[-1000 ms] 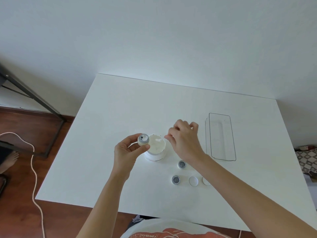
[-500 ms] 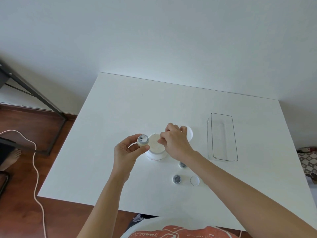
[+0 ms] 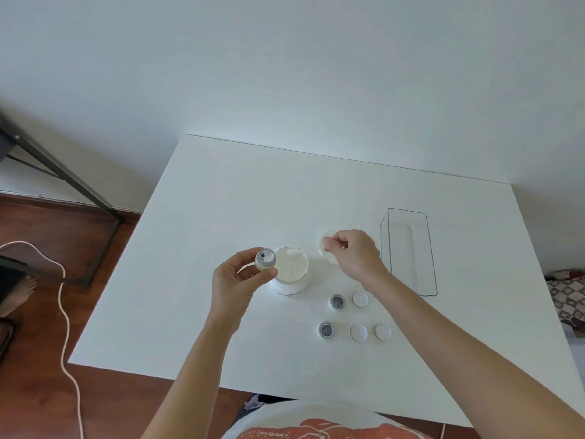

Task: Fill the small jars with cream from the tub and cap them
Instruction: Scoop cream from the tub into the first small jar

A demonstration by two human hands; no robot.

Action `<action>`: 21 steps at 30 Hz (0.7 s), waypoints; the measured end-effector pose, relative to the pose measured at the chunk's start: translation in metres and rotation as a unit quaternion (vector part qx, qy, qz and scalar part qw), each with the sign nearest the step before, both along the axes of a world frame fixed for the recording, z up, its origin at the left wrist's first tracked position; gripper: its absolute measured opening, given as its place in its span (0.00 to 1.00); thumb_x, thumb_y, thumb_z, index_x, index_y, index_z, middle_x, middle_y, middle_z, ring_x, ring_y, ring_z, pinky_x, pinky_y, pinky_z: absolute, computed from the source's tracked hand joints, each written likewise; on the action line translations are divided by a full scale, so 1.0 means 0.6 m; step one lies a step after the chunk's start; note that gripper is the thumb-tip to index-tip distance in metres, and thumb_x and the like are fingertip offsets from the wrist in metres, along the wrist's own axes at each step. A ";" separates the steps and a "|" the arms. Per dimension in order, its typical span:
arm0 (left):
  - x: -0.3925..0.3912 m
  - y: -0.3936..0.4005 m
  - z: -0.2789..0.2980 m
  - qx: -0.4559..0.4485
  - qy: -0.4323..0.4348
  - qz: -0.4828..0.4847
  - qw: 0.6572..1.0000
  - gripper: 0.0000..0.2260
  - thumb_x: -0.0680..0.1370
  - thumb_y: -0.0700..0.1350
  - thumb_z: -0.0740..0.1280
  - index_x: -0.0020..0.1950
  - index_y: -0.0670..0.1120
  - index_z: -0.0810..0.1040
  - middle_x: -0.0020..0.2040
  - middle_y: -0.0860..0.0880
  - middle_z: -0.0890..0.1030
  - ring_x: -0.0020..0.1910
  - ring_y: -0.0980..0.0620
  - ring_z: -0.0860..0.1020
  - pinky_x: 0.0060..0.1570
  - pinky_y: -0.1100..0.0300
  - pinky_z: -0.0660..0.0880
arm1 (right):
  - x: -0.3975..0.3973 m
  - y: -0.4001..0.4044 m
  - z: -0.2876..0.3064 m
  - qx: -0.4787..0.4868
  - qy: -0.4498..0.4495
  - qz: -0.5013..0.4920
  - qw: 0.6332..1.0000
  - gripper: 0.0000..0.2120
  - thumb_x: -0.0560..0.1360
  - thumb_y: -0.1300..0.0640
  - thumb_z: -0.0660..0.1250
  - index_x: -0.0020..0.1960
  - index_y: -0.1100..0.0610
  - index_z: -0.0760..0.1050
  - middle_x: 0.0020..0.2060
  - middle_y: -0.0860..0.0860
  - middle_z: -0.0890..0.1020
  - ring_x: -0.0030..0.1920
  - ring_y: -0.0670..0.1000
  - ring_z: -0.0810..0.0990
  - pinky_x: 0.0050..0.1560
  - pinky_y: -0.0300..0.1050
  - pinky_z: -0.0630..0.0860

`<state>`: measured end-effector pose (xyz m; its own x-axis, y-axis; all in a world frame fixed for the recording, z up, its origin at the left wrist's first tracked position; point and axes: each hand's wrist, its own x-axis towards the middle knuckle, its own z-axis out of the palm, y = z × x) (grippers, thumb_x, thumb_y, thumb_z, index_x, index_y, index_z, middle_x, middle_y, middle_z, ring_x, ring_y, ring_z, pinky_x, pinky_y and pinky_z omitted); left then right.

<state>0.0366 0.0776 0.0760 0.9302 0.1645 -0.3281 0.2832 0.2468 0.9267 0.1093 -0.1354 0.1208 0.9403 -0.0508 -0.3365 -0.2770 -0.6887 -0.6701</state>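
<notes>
Left hand (image 3: 235, 280) pinches small jar (image 3: 265, 259) mouth-up just left of open tub (image 3: 289, 270); right hand (image 3: 349, 253), fingers curled shut on something unclear, is right of tub, nearer the tub lid (image 3: 327, 250).

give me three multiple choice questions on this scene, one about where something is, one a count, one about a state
1. Where is the clear tray?
A. left of the tub
B. right of the tub, past the right hand
C. on the floor

2. How many small white caps lie loose on the table?
A. one
B. three
C. six

3. What state is the cream tub in?
A. open, cream showing
C. tipped on its side
B. lidded

Answers:
1. B: the tray stands at the table's right side, beyond the right hand.
2. B: one cap beside the nearer-to-tub jar, and two more beside the other jar.
3. A: the tub stands upright with pale cream visible, next to the jar in the left hand.
</notes>
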 end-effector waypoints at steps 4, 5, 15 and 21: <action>0.004 -0.008 0.000 0.001 0.002 -0.006 1.000 0.16 0.70 0.32 0.77 0.54 0.46 0.84 0.49 0.50 0.88 0.49 0.54 0.86 0.46 0.68 0.79 | -0.002 -0.002 0.027 0.074 -0.005 -0.028 0.997 0.13 0.77 0.50 0.65 0.40 0.58 0.81 0.27 0.45 0.70 0.31 0.47 0.68 0.48 0.48 0.63; 0.005 -0.010 0.001 0.001 0.003 -0.008 1.000 0.16 0.70 0.32 0.77 0.54 0.46 0.84 0.49 0.50 0.88 0.49 0.54 0.86 0.46 0.68 0.79 | -0.003 0.000 0.033 0.082 -0.012 -0.029 0.996 0.13 0.77 0.50 0.65 0.40 0.57 0.81 0.27 0.46 0.69 0.30 0.46 0.67 0.47 0.48 0.63; 0.014 -0.022 0.009 -0.004 0.000 -0.017 1.000 0.16 0.70 0.33 0.78 0.55 0.45 0.84 0.50 0.49 0.88 0.51 0.52 0.86 0.48 0.67 0.79 | -0.035 0.033 0.047 0.017 -0.211 0.043 0.976 0.07 0.76 0.52 0.68 0.41 0.54 0.79 0.43 0.47 0.73 0.42 0.38 0.70 0.57 0.48 0.62; 0.014 -0.022 0.011 -0.009 -0.005 -0.017 1.000 0.14 0.70 0.33 0.78 0.54 0.43 0.85 0.50 0.48 0.88 0.50 0.52 0.86 0.47 0.67 0.79 | -0.050 0.034 0.037 -0.128 -0.401 0.137 0.896 0.07 0.75 0.54 0.69 0.39 0.53 0.79 0.42 0.50 0.73 0.39 0.47 0.73 0.50 0.45 0.57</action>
